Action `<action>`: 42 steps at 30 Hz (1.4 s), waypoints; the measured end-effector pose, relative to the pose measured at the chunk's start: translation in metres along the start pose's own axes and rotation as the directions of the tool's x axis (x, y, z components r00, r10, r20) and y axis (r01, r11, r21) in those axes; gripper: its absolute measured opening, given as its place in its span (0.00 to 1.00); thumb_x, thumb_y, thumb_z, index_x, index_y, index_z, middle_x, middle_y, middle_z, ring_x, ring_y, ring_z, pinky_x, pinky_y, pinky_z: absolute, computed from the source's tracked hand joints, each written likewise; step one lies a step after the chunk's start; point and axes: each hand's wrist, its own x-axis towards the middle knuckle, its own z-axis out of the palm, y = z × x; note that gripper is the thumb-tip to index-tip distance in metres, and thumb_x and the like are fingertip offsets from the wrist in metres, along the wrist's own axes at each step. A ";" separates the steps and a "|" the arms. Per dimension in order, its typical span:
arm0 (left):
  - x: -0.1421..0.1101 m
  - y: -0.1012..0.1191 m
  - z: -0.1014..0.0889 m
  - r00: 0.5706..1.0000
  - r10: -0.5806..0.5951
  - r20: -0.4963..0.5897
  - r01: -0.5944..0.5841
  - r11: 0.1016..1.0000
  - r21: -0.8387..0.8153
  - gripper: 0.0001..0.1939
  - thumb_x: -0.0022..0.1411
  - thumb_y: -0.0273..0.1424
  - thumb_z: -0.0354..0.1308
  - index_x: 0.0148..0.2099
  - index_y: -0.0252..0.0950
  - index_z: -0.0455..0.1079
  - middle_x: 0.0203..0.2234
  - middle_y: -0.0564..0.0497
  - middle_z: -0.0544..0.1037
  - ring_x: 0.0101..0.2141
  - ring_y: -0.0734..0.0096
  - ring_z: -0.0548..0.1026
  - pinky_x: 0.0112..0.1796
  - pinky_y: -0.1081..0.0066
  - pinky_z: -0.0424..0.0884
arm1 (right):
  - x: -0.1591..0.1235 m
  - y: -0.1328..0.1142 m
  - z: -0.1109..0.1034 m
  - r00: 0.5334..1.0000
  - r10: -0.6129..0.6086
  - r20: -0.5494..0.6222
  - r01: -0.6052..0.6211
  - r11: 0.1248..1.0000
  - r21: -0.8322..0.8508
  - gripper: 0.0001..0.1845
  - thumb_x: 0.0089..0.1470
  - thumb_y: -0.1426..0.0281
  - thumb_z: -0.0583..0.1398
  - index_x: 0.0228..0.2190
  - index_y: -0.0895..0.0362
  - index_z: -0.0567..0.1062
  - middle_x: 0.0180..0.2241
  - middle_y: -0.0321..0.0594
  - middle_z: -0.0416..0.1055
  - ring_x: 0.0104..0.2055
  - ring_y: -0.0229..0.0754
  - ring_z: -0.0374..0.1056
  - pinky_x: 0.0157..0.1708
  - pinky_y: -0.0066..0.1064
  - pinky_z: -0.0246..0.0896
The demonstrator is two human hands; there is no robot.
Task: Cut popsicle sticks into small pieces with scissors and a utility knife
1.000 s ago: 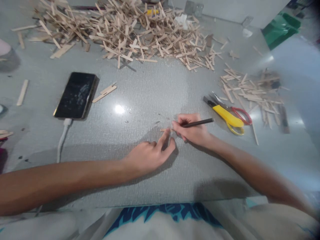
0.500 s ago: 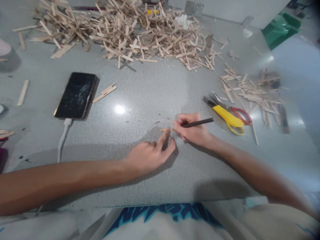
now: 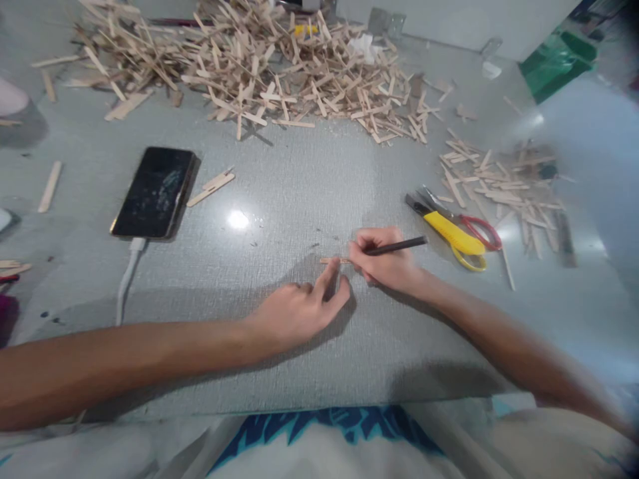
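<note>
- Near the left edge of the table (image 3: 279, 206), a loose flat stick (image 3: 50, 187) lies on its own.
- The phone (image 3: 154, 193) lies dark-screened on the left part of the table, with the white cable (image 3: 128, 279) running from its end toward the near edge.
- Just right of the phone, the short sticks (image 3: 211, 189) lie side by side.
- Along the far edge spreads the big heap of sticks (image 3: 249, 73), criss-crossed, from the far left corner past the middle.
- The left hand (image 3: 294, 313) reaches in over the near half, index finger extended onto the small stick (image 3: 325, 260), thumb a narrow gap from it, the other fingers curled.
- The small stick lies flat, right of the table's middle, between the two hands.
- The right hand (image 3: 387, 259) pinches the dark pen (image 3: 399, 245) in closed fingers; its tip is hidden by them.
- Right of that hand, the yellow-handled tool (image 3: 456, 234) and the red-handled scissors (image 3: 483, 231) lie close together.
- Toward the right edge is the smaller heap of sticks (image 3: 499, 179).
- Beyond the far right corner shows the green container (image 3: 556, 63).
</note>
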 end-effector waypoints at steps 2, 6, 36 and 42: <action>0.000 0.000 0.001 1.000 0.004 -0.019 -0.004 1.000 -0.003 0.21 0.71 0.18 0.53 0.62 0.30 0.74 0.62 0.24 0.81 0.18 0.72 0.76 0.19 0.67 0.72 | 0.000 0.001 -0.001 1.000 0.005 0.002 -0.005 1.000 -0.014 0.24 0.70 0.68 0.63 0.20 0.53 0.66 0.14 0.28 0.65 0.13 0.32 0.62 0.17 0.26 0.54; -0.001 0.000 0.004 1.000 0.002 -0.027 -0.003 1.000 -0.023 0.19 0.73 0.20 0.54 0.63 0.29 0.73 0.64 0.22 0.79 0.19 0.72 0.76 0.19 0.68 0.71 | 0.000 0.000 -0.001 1.000 0.000 -0.002 0.000 0.999 -0.043 0.25 0.69 0.68 0.62 0.20 0.53 0.66 0.14 0.28 0.64 0.14 0.32 0.63 0.17 0.27 0.52; -0.002 -0.002 0.002 1.000 0.017 0.019 -0.016 0.999 -0.038 0.21 0.72 0.17 0.54 0.64 0.28 0.72 0.66 0.21 0.76 0.20 0.72 0.76 0.20 0.68 0.71 | -0.001 0.002 -0.004 0.999 0.033 0.003 -0.033 0.999 0.031 0.23 0.68 0.69 0.63 0.21 0.52 0.65 0.14 0.28 0.65 0.12 0.33 0.63 0.15 0.25 0.56; -0.003 -0.002 0.004 1.000 0.005 -0.011 -0.005 0.998 -0.055 0.18 0.76 0.23 0.55 0.64 0.28 0.72 0.66 0.20 0.77 0.19 0.72 0.75 0.19 0.68 0.71 | -0.001 0.003 -0.003 0.999 0.039 0.003 -0.039 0.999 0.017 0.23 0.67 0.68 0.63 0.20 0.52 0.64 0.13 0.28 0.65 0.12 0.33 0.64 0.15 0.25 0.56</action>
